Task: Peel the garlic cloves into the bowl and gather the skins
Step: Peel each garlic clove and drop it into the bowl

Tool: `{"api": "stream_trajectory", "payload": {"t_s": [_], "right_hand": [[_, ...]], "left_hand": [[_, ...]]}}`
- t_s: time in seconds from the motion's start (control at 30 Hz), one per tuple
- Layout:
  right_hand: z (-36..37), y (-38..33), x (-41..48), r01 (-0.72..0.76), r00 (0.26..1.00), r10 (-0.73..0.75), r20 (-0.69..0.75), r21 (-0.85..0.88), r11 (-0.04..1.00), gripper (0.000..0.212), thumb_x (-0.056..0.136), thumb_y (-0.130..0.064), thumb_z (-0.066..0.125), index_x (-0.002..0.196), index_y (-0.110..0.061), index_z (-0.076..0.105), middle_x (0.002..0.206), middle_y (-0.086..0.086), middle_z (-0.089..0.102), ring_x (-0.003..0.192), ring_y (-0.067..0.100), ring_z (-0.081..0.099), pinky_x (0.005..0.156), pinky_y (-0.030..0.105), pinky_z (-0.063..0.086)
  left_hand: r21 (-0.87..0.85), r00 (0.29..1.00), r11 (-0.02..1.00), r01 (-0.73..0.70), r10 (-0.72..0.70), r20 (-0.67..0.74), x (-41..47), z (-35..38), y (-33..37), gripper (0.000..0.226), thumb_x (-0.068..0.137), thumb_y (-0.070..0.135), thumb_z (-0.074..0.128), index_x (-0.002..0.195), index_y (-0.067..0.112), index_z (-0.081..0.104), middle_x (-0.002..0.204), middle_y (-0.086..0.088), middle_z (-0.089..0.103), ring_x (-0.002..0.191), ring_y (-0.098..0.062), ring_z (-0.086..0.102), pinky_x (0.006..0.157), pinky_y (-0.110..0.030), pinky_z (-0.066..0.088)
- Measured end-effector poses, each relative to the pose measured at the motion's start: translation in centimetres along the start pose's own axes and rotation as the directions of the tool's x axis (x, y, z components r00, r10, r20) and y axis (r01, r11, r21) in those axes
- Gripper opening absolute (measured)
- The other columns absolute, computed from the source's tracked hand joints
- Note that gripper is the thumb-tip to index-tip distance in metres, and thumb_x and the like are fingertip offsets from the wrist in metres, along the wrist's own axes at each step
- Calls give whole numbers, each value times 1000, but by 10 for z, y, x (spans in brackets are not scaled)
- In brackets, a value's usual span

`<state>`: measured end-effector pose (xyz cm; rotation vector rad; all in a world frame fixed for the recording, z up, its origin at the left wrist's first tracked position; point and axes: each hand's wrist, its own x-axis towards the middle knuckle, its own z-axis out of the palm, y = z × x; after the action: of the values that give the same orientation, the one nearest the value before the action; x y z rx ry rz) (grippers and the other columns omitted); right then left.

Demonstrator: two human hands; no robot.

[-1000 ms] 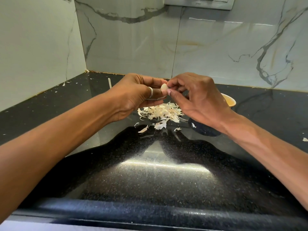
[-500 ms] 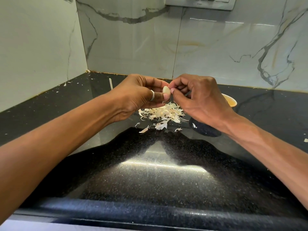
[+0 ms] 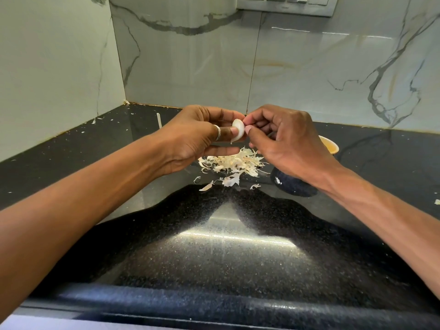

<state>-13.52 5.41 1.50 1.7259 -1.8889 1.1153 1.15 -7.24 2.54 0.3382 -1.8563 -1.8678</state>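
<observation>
While both hands are meeting just above the centre of the frame, I am pinching one garlic clove (image 3: 238, 133) between them. My left hand (image 3: 190, 139) is coming in from the lower left. Its thumb tip is pressing the clove's left face, its index finger is curling over the top behind the clove, and the remaining fingers (image 3: 214, 151) are curling underneath. A ring (image 3: 217, 132) is sitting on that thumb.

My right hand (image 3: 290, 144) is coming in from the right. Its thumb and index tip are closing tight on the clove's right edge, and the other fingers (image 3: 266, 132) are folding into the palm and holding nothing that I can see. Both grips are nearly closed, with only the clove between the tips.

The clove is white and curved, standing roughly upright in the air, with a thin wisp trailing from its lower end. It is hanging above the pile of skins (image 3: 234, 163) and apart from it.

The pile is lying on the black countertop (image 3: 214, 258) at centre frame, with loose flakes (image 3: 206, 186) scattering just below it.

The bowl (image 3: 329, 145) is showing a yellow rim right of centre. It is mostly hiding behind my right hand, so I cannot tell its contents. A dark rounded shape (image 3: 295, 184) is lying under my right wrist; I cannot tell what it is.
</observation>
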Motion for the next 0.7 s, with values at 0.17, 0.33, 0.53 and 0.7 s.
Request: {"api": "stream_trajectory", "payload": {"t_s": [0.17,0.33,0.53,0.7], "right_hand": [[1,3,1,1,1000,-2,18,43,999,19,93,-22,75,110,-15,70,92,-6,72,79,6,72,71,19,60],[-1,5,2,-7,1000,5,17,77,997,21,91,-21,77,110,-13,71,92,-6,72,78,7,72,70,22,61],[0,5,1,20,1000,-20,-7,90,996,27,87,-23,80,108,-11,69,91,-7,69,80,5,69,71,20,60],[-2,5,1,15,1000,-13,-18,134,991,22,85,-20,81,103,-13,71,91,-8,70,81,5,71,70,20,60]], "left_hand": [[23,999,999,-33,33,-7,2,0,-1,31,93,-6,61,121,4,69,117,-10,73,109,-18,71,87,-30,60],[-20,998,999,-49,48,-42,5,-1,-4,18,89,-4,66,106,2,69,101,-9,74,96,-14,70,90,-28,59],[-10,999,999,-43,43,-1,4,-3,-3,29,88,3,69,117,2,70,112,-11,75,105,-16,71,94,-26,57],[-67,1000,997,-25,26,13,5,-1,-7,31,89,-3,66,120,-3,67,115,-16,73,99,-18,71,89,-26,59]]}}
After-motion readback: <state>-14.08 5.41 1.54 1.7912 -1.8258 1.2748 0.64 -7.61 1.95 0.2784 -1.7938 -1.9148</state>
